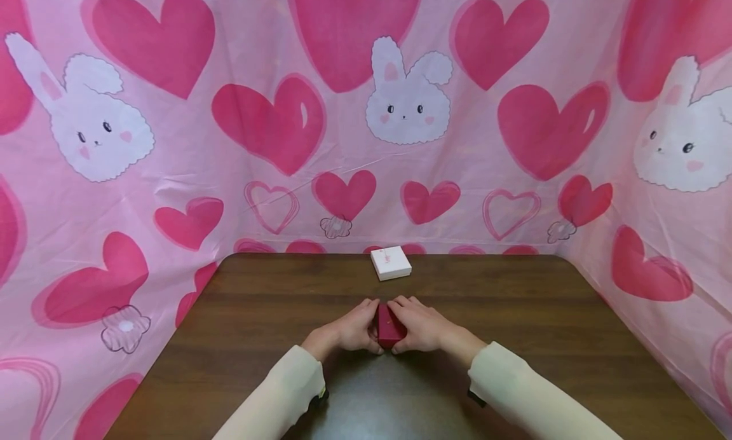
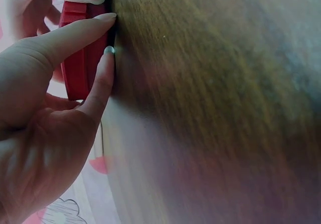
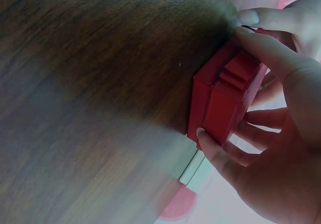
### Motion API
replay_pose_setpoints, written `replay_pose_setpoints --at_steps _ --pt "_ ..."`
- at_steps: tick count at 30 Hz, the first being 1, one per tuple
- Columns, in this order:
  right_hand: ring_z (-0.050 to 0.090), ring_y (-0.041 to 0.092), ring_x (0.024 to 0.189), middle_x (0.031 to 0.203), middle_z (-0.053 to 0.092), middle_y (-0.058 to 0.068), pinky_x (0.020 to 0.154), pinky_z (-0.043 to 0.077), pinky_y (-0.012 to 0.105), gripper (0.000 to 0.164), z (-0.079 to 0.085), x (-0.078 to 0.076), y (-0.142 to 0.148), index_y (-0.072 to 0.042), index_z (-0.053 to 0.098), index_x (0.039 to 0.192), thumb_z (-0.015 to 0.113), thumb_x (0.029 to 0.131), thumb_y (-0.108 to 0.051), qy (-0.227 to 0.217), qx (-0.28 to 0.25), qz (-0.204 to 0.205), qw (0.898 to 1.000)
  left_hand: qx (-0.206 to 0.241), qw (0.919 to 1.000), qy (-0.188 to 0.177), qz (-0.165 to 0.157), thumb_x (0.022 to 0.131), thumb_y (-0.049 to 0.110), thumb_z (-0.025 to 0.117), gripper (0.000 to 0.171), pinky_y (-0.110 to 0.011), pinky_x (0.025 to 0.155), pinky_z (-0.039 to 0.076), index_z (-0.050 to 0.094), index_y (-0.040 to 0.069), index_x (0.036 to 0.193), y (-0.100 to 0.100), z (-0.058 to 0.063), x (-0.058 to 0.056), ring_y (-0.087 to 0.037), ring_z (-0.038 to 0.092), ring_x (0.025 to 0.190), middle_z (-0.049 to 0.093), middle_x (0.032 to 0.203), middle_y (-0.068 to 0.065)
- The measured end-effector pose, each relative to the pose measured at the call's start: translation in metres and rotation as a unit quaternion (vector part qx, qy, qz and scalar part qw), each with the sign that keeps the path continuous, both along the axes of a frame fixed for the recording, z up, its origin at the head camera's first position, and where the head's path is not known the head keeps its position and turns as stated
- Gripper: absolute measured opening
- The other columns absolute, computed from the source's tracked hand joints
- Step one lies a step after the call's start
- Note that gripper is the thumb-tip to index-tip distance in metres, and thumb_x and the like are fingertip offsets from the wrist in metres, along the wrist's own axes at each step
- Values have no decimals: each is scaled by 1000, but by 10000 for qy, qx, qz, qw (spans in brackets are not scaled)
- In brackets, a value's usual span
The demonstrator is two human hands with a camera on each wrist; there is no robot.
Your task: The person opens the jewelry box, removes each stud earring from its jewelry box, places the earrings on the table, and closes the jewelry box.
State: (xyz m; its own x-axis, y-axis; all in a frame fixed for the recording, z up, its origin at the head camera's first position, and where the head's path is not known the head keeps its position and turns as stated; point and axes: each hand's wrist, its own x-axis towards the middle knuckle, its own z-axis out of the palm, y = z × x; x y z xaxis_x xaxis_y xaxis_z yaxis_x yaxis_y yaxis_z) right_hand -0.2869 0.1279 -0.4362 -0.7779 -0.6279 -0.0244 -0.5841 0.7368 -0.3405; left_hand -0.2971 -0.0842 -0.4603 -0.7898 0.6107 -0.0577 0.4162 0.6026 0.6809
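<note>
A small red box (image 1: 391, 330) rests on the brown table, between the two hands. My left hand (image 1: 356, 327) holds its left side, with thumb and fingertips against the red wall seen in the left wrist view. From the right, my right hand (image 1: 423, 327) grips the same box, thumb near the front corner and fingers along the far part. In the right wrist view the box (image 3: 220, 108) shows a raised band on top and a seam along its side. Part of the box is covered by the hands.
Behind the hands, a flat white box (image 1: 391, 262) with pinkish writing lies near the table's back edge. The brown table (image 1: 274, 294) is bordered by a pink curtain (image 1: 349, 154) with hearts and rabbits on the back, left and right.
</note>
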Motion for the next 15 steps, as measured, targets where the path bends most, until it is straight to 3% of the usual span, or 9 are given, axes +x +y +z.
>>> replay_pose_setpoints --at_steps 4,15 --pt "49 24 113 130 56 6 85 52 46 86 0 0 1 -3 50 144 91 75 -33 -59 -102 37 9999 -17 9999 -148 87 76 7 91 102 -23 81 49 27 -7 154 2 7 7 -15 55 93 45 125 -9" --pt "50 22 114 130 56 4 84 51 45 86 -2 -2 7 -5 50 144 90 75 -36 -62 -239 135 9996 -72 10000 -58 -15 76 10 92 96 -23 80 50 33 -5 150 2 5 4 -12 55 92 46 124 -7"
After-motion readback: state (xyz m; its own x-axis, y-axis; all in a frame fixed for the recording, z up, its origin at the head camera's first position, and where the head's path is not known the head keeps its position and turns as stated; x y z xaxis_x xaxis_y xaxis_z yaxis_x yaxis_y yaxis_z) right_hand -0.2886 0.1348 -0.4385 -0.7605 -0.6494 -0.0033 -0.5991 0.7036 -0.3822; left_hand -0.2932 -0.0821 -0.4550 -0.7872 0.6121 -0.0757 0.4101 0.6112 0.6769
